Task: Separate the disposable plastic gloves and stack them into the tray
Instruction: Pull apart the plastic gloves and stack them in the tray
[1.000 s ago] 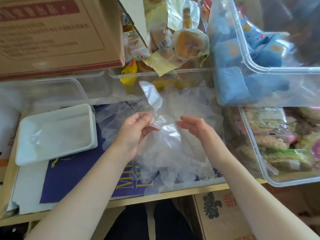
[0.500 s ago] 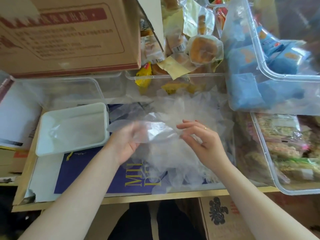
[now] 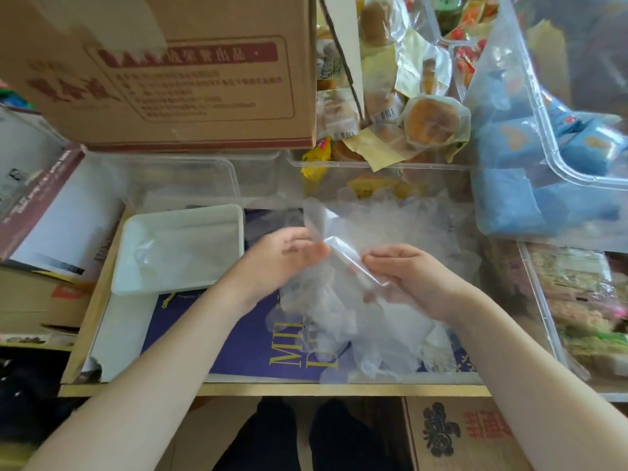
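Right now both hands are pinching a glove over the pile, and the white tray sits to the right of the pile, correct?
Not quite. Both hands, left and right, do pinch a glove over the pile, but the head view shows the white tray to its left.

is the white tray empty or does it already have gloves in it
Not empty: the white tray holds thin clear plastic, apparently gloves, lying flat on its bottom. How many, cannot tell.

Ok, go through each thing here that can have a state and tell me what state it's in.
Left hand: pinching the glove's edge.
Right hand: pinching the same glove.
Held glove: lifted, stretched between both hands.
Glove pile: loose, unsorted.
White tray: upright, holding some gloves.
Cardboard box: closed side showing.
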